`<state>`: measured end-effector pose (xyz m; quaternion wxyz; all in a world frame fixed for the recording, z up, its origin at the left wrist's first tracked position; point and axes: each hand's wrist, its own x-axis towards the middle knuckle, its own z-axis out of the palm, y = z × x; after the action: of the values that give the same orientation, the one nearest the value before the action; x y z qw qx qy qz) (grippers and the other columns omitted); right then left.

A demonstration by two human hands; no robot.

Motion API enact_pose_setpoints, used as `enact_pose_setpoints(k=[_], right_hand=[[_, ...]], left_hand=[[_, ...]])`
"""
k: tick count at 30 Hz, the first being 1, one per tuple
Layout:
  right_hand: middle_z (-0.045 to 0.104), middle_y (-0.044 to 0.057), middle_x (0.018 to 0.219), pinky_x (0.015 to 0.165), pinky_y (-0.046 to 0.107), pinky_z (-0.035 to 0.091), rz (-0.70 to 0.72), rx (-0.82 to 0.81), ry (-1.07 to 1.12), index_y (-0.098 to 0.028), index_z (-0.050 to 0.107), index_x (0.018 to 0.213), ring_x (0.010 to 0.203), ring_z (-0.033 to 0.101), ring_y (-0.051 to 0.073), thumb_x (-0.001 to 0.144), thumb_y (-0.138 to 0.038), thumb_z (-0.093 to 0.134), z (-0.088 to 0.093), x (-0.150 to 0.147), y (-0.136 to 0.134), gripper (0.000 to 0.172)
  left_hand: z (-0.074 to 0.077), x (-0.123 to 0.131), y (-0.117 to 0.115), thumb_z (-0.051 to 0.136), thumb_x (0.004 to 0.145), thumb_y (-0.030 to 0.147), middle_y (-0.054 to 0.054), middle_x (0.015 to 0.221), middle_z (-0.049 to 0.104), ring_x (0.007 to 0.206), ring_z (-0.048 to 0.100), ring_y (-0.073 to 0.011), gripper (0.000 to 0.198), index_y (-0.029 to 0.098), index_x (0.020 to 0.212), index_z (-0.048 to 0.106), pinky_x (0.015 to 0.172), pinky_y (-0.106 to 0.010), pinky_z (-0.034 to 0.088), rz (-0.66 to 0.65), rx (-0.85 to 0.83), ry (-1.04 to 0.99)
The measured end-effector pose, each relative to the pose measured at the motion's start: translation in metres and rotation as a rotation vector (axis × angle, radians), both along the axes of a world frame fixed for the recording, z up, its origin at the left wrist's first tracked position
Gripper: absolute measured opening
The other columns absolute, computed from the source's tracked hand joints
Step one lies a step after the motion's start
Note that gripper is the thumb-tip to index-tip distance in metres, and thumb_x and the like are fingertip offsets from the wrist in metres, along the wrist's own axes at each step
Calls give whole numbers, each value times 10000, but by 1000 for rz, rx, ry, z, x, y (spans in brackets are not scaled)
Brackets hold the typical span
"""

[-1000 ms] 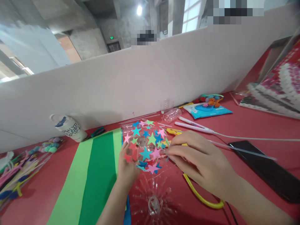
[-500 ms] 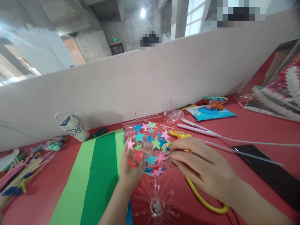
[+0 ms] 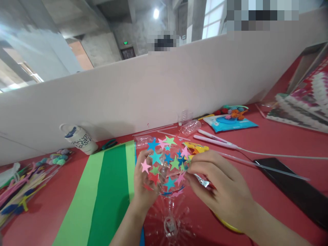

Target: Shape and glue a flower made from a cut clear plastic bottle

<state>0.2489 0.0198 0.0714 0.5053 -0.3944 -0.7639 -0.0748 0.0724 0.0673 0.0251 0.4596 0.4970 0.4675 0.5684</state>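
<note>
The left hand (image 3: 146, 186) cups the star-covered plastic piece (image 3: 167, 163) from the left and below, its fingers curled round the near-left side and the thumb pressed among the paper stars. The right hand (image 3: 222, 186) closes on the same piece from the right, thumb and fingertips (image 3: 190, 168) pinched together at its right edge. A glinting sliver under that hand may be one of the clear strips, though the view is too blurred to be sure. The piece is held up off the red table (image 3: 256, 147), roughly in the middle of the view, its pink, blue, green and red stars spread in a rounded cluster over clear plastic.

Directly below it, on the table, lies a cut clear bottle base (image 3: 170, 220) with strips fanned out flat. A yellow cord (image 3: 227, 224) curves out from under the right wrist. Just left of the left forearm lie green foam sheets (image 3: 110, 191), a dark one on a lighter one.

Behind the stars are a yellow glue gun (image 3: 196, 148), a pink-white corded tool (image 3: 215, 140) and two clear bottles (image 3: 191, 126). Farther right are a blue wipes pack (image 3: 230, 122) and a black phone (image 3: 294, 186). To the far left are pipe cleaners (image 3: 17, 193), pom-poms (image 3: 57, 158), teal scissors (image 3: 109, 144) and a white printed cup (image 3: 79, 138) on its side. A white partition (image 3: 153, 89) runs along the back of the table.
</note>
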Motion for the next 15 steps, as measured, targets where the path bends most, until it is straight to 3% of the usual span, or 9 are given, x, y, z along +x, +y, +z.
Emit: enact_pose_setpoints(k=[3,6,9,15], right_hand=[[585,28,810,676,320,496,-13,-40,69,-204,515,903,787,556,164,802,-33,526,-4,-5,-2,199],[589,30,832,696,325,490,-1,-66,59,-201,506,923,800,549,163,803,-28,520,-7,-6,-3,210],[592,37,877,730,308,480,29,-67,53,-177,512,961,827,538,149,805,-15,531,-9,-4,-3,225],[600,35,863,722,308,452,11,-47,-9,-168,511,945,805,520,146,833,-30,525,-8,-3,0,178]], left_hand=[[-13,1,2,729,575,446,-58,1027,629,1061,576,-270,475,274,997,597,731,-306,551,61,-13,-59],[-26,2,0,752,547,413,-83,1210,559,1111,545,-281,587,273,1081,552,677,-288,558,24,47,-78],[-34,1,0,732,596,351,-100,1351,454,1205,479,-296,555,263,1107,533,703,-295,560,-12,115,-52],[-30,0,6,738,571,313,-121,1208,574,1146,539,-289,503,219,1043,592,732,-297,554,28,237,125]])
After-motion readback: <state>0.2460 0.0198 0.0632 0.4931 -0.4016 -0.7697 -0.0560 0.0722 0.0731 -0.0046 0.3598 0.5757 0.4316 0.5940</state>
